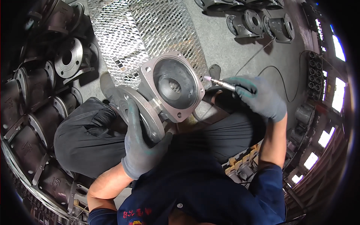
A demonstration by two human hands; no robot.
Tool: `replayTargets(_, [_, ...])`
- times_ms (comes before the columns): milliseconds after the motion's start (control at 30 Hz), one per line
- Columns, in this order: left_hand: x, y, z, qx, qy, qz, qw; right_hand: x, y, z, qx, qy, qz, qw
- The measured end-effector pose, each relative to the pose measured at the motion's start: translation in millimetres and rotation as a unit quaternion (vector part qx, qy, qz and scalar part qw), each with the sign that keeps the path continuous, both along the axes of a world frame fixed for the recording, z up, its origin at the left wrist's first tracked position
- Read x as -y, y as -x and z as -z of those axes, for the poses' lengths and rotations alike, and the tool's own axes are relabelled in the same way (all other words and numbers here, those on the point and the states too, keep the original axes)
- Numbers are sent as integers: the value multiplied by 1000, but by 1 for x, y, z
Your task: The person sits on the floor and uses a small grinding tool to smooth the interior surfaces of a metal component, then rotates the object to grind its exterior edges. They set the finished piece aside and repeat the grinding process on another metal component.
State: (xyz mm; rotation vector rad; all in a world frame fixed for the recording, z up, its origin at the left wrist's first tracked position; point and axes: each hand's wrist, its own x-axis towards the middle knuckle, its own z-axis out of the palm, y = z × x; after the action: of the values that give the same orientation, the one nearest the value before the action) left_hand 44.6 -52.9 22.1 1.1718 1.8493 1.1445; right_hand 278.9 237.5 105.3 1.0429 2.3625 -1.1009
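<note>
Seen from above, sitting low over a grey concrete floor [225,45]. A shiny metal mesh sheet [127,33] flat on that floor, just past the knees. Black trousers [86,138] across the lap.

Left hand [140,146] in a grey glove, fingers wrapped tight round the round flange of a heavy grey valve casting [168,88]. Casting propped on the lap, tilted, its square open face with corner holes turned up toward the head.

Right hand [258,97] in a grey glove too, closed round a thin grinding tool [221,83]. Small pink tip of the tool close to the right edge of the casting's face; touching or not, hard to tell. A thin black cable [277,73] looping over the floor behind that hand.

More dark castings [33,97] packed in rows on the left, some with round flanges showing. A few more castings [258,24] standing at the far side of the floor. Bright windows [337,95] along the right wall.
</note>
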Motion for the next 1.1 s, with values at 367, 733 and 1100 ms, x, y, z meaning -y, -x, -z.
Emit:
replayTargets(367, [5, -3, 5, -16, -12, 50, 999, 11, 129, -14, 236, -59, -343, 907])
replayTargets(733, [7, -5, 11, -5, -17, 24, 1000, 26, 131, -16, 106, -72, -405, 905])
replayTargets(1100, [-41, 46, -11, 68, 22, -89, 993, 9, 57, 2, -144, -153, 35, 977])
